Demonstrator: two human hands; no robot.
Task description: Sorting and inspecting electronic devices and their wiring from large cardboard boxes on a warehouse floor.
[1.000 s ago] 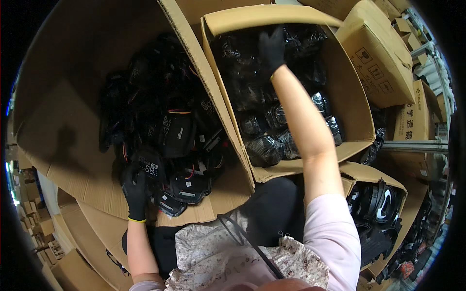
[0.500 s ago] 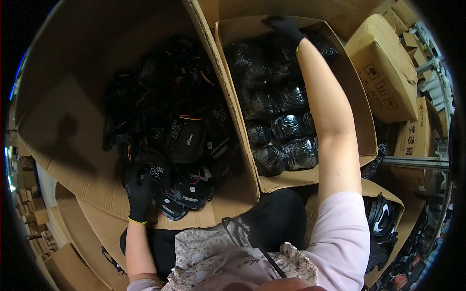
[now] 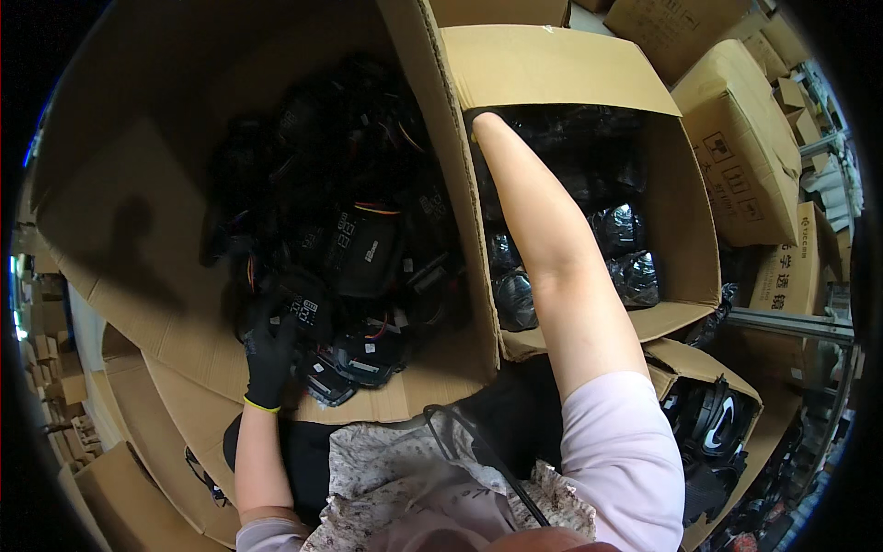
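- A storage room crowded with brown cardboard cartons surrounds the person, and a grey metal shelf rail (image 3: 791, 322) runs along the right side.
- The left hand (image 3: 269, 345), in a black glove with a yellow cuff edge, lies against a flat black plastic display unit (image 3: 302, 310) with pale printed symbols; whether its fingers grip the unit, I cannot tell.
- The right hand is hidden at the far left corner of an open tan cardboard box (image 3: 685, 212), so its state cannot be told; the bare right forearm (image 3: 538, 216) reaches across that box.
- Around the display unit lies a heap of similar black plastic units (image 3: 368, 262), some with thin coloured wires (image 3: 377, 209), inside a large brown cardboard box (image 3: 120, 248).
- Beneath and beside the forearm, shiny black plastic-wrapped bundles (image 3: 635, 279) sit in the tan box.
- Farther right stands a closed tan carton (image 3: 745, 147); nearer the person, a smaller open carton (image 3: 694, 359) holds black parts (image 3: 717, 419).
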